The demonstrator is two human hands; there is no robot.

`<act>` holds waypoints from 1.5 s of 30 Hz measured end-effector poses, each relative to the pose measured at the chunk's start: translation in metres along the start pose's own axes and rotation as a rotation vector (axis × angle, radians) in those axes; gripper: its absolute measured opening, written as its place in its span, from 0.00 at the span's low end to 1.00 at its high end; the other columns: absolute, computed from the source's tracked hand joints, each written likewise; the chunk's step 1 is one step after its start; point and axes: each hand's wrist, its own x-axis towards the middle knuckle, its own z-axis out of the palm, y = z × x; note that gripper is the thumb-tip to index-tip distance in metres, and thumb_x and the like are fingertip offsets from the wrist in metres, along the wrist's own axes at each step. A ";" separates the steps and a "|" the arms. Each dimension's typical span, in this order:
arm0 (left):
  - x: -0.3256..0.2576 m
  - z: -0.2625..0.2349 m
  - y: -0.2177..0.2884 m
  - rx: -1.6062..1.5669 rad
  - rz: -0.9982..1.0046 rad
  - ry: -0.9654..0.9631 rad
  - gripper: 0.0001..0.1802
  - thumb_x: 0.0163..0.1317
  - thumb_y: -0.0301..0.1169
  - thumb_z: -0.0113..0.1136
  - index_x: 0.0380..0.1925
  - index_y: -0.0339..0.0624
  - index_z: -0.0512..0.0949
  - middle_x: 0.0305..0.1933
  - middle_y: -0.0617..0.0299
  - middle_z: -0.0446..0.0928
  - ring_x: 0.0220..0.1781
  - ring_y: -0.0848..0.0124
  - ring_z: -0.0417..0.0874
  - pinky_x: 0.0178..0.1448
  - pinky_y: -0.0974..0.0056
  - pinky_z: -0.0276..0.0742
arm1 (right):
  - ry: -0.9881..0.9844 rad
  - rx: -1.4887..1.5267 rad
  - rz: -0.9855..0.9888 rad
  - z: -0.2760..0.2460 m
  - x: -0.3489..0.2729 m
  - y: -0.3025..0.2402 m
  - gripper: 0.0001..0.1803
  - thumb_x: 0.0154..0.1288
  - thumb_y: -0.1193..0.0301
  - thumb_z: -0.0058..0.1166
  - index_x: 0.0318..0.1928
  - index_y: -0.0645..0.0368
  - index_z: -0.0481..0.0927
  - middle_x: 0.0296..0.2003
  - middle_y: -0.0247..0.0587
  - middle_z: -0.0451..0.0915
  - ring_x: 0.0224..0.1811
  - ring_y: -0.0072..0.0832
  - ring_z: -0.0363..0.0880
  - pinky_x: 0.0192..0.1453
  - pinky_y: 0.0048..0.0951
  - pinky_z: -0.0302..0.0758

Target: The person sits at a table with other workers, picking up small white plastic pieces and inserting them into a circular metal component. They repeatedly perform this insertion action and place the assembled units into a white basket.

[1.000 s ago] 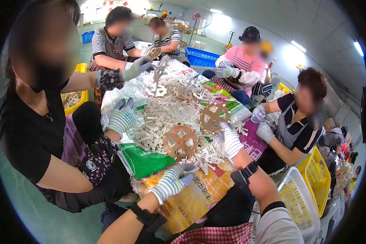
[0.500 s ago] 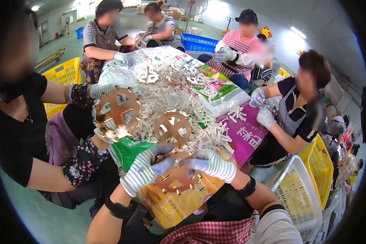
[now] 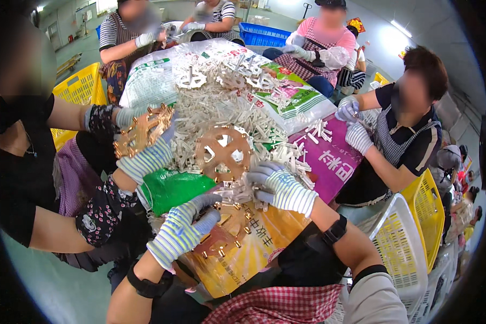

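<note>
Copper wheel frame (image 3: 224, 232) sits under the left hand (image 3: 182, 229) (fingers curled, gripping it); right hand (image 3: 282, 187) presses flat, holding nothing, on white pieces (image 3: 237, 191).

Wheels, Pile and Crates Around the Table

A wheel-shaped frame (image 3: 223, 153) sits at frame centre on the heap of small parts (image 3: 227, 116). Below it, a second frame (image 3: 221, 233) lies between the left hand (image 3: 183, 227) and the right hand (image 3: 281, 186). A co-worker's frame (image 3: 142, 129) is at left. Crates (image 3: 410, 243) stand at lower right.
</note>
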 end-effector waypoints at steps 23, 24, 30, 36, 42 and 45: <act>-0.014 -0.005 0.015 -0.093 -0.119 0.081 0.15 0.67 0.26 0.63 0.51 0.31 0.78 0.43 0.58 0.83 0.43 0.75 0.83 0.50 0.69 0.79 | 0.277 -0.137 -0.154 0.012 0.005 -0.041 0.13 0.50 0.69 0.62 0.38 0.52 0.79 0.46 0.37 0.80 0.57 0.39 0.76 0.67 0.48 0.69; -0.014 -0.005 0.015 -0.170 -0.151 0.071 0.15 0.67 0.26 0.63 0.51 0.31 0.79 0.43 0.58 0.83 0.43 0.75 0.83 0.50 0.69 0.79 | 0.344 -0.076 -0.139 0.004 0.005 -0.045 0.12 0.53 0.70 0.61 0.40 0.53 0.80 0.44 0.39 0.81 0.55 0.40 0.77 0.64 0.47 0.70; -0.011 0.008 0.015 -0.166 -0.189 -0.019 0.21 0.66 0.29 0.66 0.56 0.30 0.78 0.47 0.56 0.83 0.49 0.74 0.84 0.54 0.69 0.79 | 0.326 0.177 -0.011 -0.013 -0.009 -0.058 0.14 0.64 0.68 0.59 0.50 0.55 0.83 0.36 0.39 0.80 0.44 0.42 0.79 0.56 0.46 0.72; -0.013 0.022 0.015 -0.221 -0.112 -0.031 0.24 0.69 0.34 0.62 0.62 0.32 0.76 0.53 0.59 0.82 0.52 0.75 0.80 0.58 0.68 0.76 | 0.485 0.339 -0.111 -0.025 -0.013 -0.092 0.15 0.70 0.66 0.56 0.54 0.55 0.84 0.39 0.38 0.78 0.46 0.40 0.77 0.58 0.46 0.71; -0.011 0.025 0.013 -0.120 -0.084 -0.044 0.22 0.71 0.32 0.57 0.62 0.34 0.76 0.49 0.62 0.82 0.47 0.78 0.79 0.53 0.70 0.76 | 0.413 0.268 -0.175 -0.016 -0.012 -0.092 0.12 0.67 0.66 0.58 0.49 0.51 0.83 0.43 0.37 0.79 0.52 0.40 0.77 0.68 0.51 0.68; -0.013 0.030 0.012 -0.120 -0.059 -0.022 0.21 0.71 0.30 0.56 0.62 0.35 0.76 0.47 0.61 0.83 0.44 0.78 0.79 0.51 0.70 0.77 | 0.436 0.264 -0.155 -0.016 -0.009 -0.094 0.09 0.63 0.64 0.63 0.42 0.50 0.81 0.45 0.38 0.78 0.56 0.40 0.77 0.68 0.52 0.67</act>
